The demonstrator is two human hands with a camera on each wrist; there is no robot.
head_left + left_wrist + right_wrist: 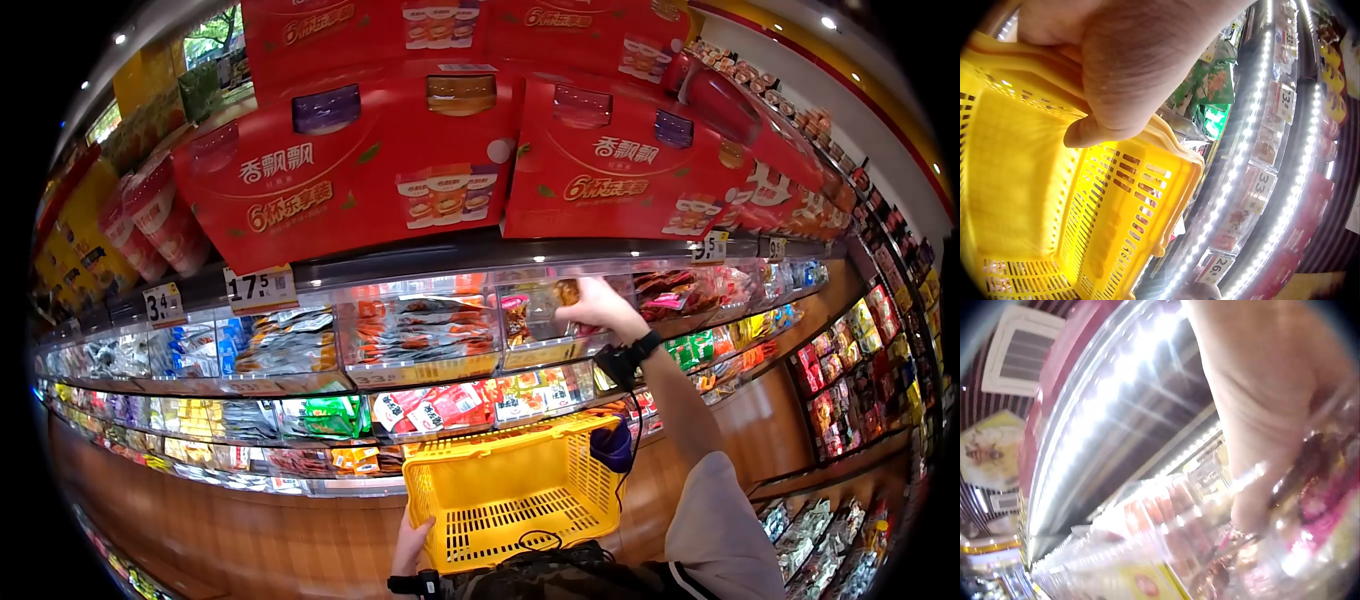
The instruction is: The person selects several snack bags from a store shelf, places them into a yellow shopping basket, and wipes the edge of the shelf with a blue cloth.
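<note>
My left hand (pixel 411 540) grips the rim of a yellow plastic shopping basket (pixel 435 507) at its left side. In the left wrist view the thumb (pixel 1094 130) hooks over the rim, and the slotted basket wall (pixel 1016 169) slopes down beneath it. My right hand (pixel 604 306) reaches into a clear shelf bin (pixel 543 322) and pinches a shiny brown packet (pixel 567 291) at its fingertips. Close up, glossy pink-and-brown wrapping (pixel 1325 509) lies against the thumb; the other fingers are mostly hidden. Another pink packet (pixel 516 315) stands in the bin's left part.
Red gift boxes (pixel 610 165) are stacked above the bins. Neighbouring bins hold orange-and-silver packets (pixel 425 330) and dark red packets (pixel 668 290). Lower shelves carry red bags (pixel 440 405) and green bags (pixel 325 415). A purple handle part (pixel 611 446) sits at the basket's right end.
</note>
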